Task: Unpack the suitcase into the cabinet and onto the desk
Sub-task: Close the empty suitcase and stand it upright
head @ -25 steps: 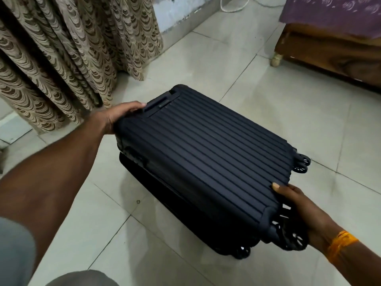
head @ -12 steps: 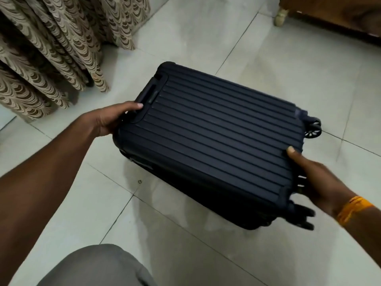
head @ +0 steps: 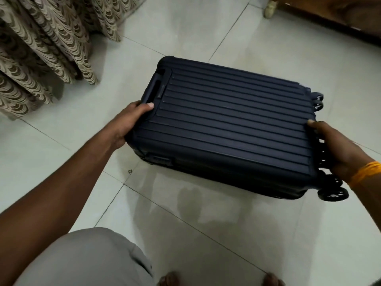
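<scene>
While it lies flat on the glossy pale tiled floor (head: 185, 38), the dark navy hard-shell suitcase (head: 226, 129) is closed, its broad ribbed face turned up; the shell is a rounded-corner box with raised parallel ridges running along its length; its long axis runs from the left, where a recessed handle well sits at the top end, to the right, where the small black caster wheels (head: 318, 102) stick out, with the right end angled slightly toward the person; a folded beige curtain with a brown scalloped pattern (head: 45, 50) hangs at the upper left, well apart from the case; a dark polished wooden furniture base (head: 340, 15) crosses the upper right corner; the left hand (head: 129, 122) grips the handle-end corner, thumb on the ribbed top; the right hand (head: 338, 147), with an orange thread band (head: 365, 173) at the wrist, grips the wheel end, thumb over the top edge.
</scene>
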